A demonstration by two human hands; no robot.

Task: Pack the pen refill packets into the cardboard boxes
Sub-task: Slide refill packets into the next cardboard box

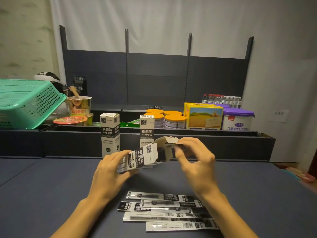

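Above the bench (51, 186), the left hand (109, 170) grips a tilted cardboard box (145, 156); the right hand (197, 162) pinches its open flap (171, 140). Pen refill packets (164, 212) lie near the box, closer to the person.

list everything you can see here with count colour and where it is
white-and-black cardboard refill box with open flap: 1, held above the table in both hands
upright white-and-black cardboard boxes: 2, far edge of table
flat black-and-white pen refill packets: about 5, overlapping, near table edge
dark blue table: 1, foreground
green plastic mesh basket: 1, tilted, left ledge
instant noodle cups: at least 2, beside the basket
orange-lidded tins: 4, centre ledge
yellow carton: at least 1, right of the tins
purple-lidded white tub: 1, far right
water bottles: a row, behind the carton
left hand: grips the box body
right hand: pinches the flap
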